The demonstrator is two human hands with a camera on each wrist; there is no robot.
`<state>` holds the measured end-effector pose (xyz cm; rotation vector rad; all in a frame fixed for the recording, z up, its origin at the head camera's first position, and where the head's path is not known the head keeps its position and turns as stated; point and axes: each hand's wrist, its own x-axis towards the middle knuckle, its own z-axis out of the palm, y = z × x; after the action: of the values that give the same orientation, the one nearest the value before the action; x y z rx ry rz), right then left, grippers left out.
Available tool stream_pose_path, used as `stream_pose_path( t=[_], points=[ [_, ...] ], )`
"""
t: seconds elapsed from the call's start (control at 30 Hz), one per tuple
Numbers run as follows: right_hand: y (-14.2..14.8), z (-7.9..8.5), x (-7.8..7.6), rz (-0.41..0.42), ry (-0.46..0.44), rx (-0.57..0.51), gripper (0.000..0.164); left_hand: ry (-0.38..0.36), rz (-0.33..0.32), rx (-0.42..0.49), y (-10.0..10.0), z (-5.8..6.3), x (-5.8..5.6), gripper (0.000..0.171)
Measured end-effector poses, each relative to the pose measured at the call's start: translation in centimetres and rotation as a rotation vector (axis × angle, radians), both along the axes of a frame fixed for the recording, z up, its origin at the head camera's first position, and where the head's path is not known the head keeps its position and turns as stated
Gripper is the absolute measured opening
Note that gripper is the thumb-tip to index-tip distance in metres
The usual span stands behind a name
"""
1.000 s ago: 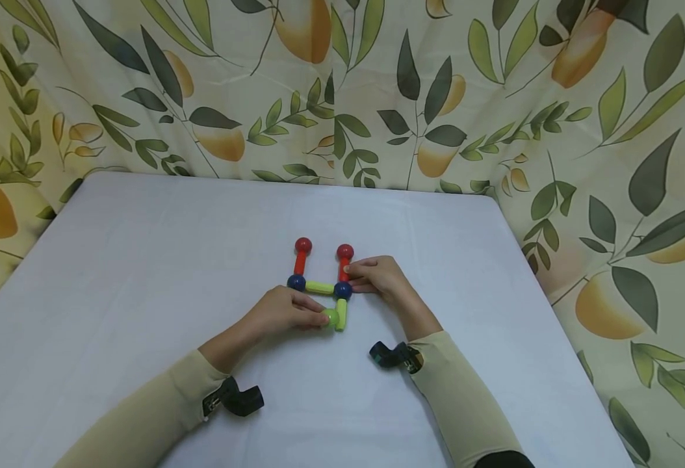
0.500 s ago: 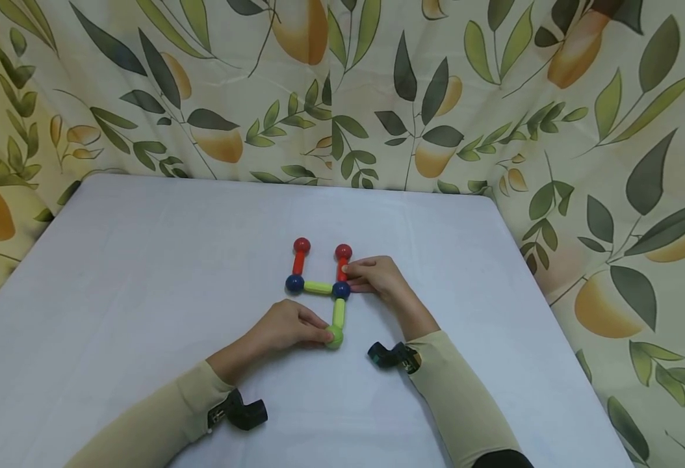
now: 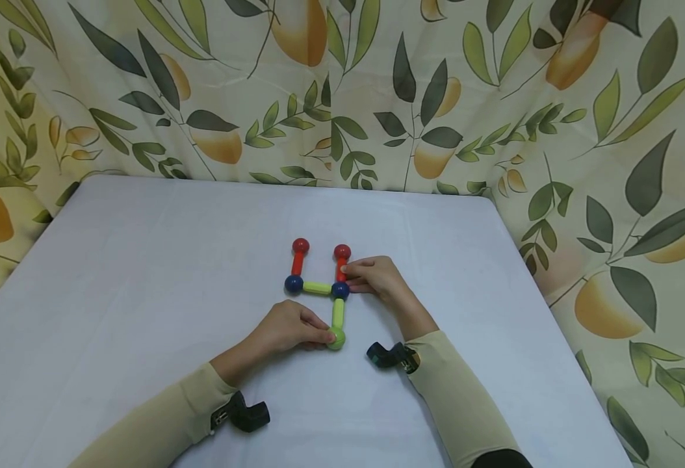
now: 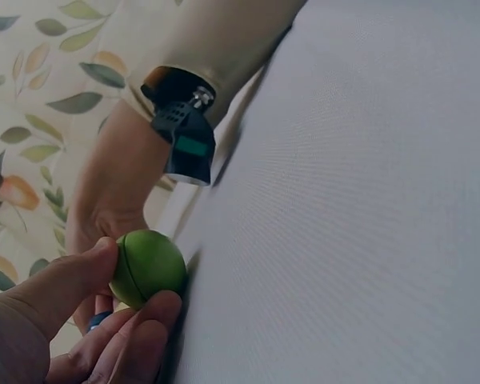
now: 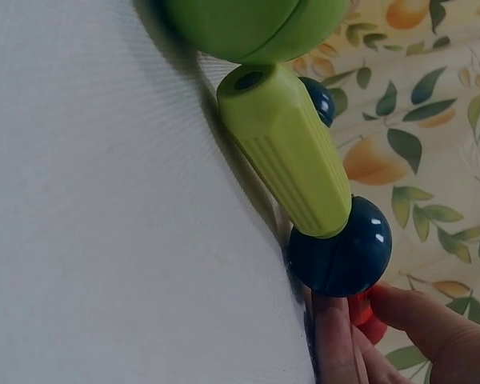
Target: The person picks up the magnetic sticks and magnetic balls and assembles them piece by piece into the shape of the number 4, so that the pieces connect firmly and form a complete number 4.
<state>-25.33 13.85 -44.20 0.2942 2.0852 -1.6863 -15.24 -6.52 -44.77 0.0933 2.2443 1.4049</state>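
Observation:
A flat figure of ball-and-rod building pieces lies on the white-covered table. My left hand pinches a green ball between thumb and fingertips, at the near end of a yellow-green rod. In the right wrist view, that rod's end face, with a dark round centre, partly shows beside the ball. The rod's far end meets a blue ball. My right hand holds the right red rod just beyond this blue ball, thumb and fingers on it. A red ball tops that rod.
Another yellow-green rod runs left to a second blue ball. From there a red rod leads to a red ball. The white table ends at a leaf-and-fruit patterned curtain. Small cameras sit at both wrists.
My left hand has brought the green ball from beside the yellow-green rod round to its near end, moving toward me. The right hand keeps its hold, almost still.

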Motion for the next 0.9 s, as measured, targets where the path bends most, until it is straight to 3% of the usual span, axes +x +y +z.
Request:
stream_pose_path(
  t=[0.9],
  points=[
    [-0.37, 0.52, -0.35, 0.015, -0.019, -0.018, 0.034, 0.030, 0.023, -0.031, 0.03, -0.23, -0.22, 0.025]
  ],
)
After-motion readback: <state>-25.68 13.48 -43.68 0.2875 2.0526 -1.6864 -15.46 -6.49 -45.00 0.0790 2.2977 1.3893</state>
